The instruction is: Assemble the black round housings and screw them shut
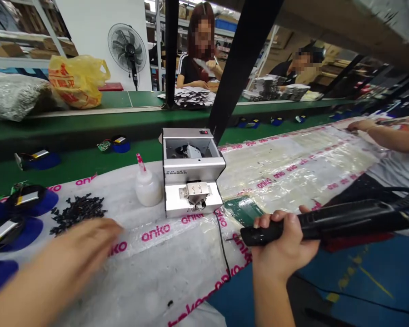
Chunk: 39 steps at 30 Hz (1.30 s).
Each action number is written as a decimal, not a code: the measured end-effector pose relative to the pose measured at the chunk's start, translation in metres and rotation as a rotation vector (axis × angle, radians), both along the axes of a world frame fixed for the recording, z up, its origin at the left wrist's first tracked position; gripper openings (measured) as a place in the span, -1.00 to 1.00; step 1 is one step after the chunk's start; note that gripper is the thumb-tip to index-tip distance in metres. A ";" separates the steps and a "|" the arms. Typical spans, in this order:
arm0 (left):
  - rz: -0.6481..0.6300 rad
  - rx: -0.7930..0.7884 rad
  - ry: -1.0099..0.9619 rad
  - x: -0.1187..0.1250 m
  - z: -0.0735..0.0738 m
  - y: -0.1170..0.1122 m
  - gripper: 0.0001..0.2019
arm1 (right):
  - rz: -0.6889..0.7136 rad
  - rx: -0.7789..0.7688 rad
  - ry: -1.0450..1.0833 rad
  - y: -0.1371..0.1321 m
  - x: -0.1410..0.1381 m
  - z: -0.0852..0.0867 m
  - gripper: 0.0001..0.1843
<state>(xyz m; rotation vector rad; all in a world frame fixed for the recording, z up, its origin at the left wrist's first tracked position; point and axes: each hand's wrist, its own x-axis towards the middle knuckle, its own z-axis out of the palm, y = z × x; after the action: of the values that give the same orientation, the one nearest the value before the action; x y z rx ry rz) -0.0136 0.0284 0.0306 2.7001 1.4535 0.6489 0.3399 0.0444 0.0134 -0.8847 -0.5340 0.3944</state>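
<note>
My right hand (pixel 286 240) is wrapped round a black electric screwdriver (pixel 347 220), its bit pointing left past the edge of the wrapped table. Motion smears my left hand (pixel 85 247), which is just in front of a pile of small black parts (pixel 78 210); its fingers cannot be made out. Between the hands stands a silver screw feeder (pixel 193 172) with an open top tray. A translucent squeeze bottle (pixel 148 188) with a red-marked nozzle is upright at the feeder's left side.
Blue round units with batteries and boards (pixel 30 200) lie at the left, more on the green conveyor (pixel 143 141). A black post (pixel 241 59) rises behind the feeder. A cable (pixel 222 245) runs down from it. Another person's arm (pixel 378 131) reaches in at right; two people sit opposite.
</note>
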 end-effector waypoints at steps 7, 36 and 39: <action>-0.203 0.169 0.225 0.082 -0.058 -0.035 -0.51 | -0.041 0.025 0.013 0.001 -0.001 0.000 -0.60; -0.164 0.228 0.526 0.072 -0.038 0.003 -0.49 | 0.068 0.524 -0.161 0.054 -0.028 0.096 -0.69; -0.155 0.200 0.548 0.076 -0.035 0.004 -0.50 | 0.060 0.615 -0.304 0.075 -0.041 0.098 -0.78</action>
<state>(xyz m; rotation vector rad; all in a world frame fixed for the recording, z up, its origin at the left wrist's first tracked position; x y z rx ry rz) 0.0623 0.0322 -0.0046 3.2831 1.2837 0.0380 0.2986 0.1195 0.1114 -0.3316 -0.9042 0.1299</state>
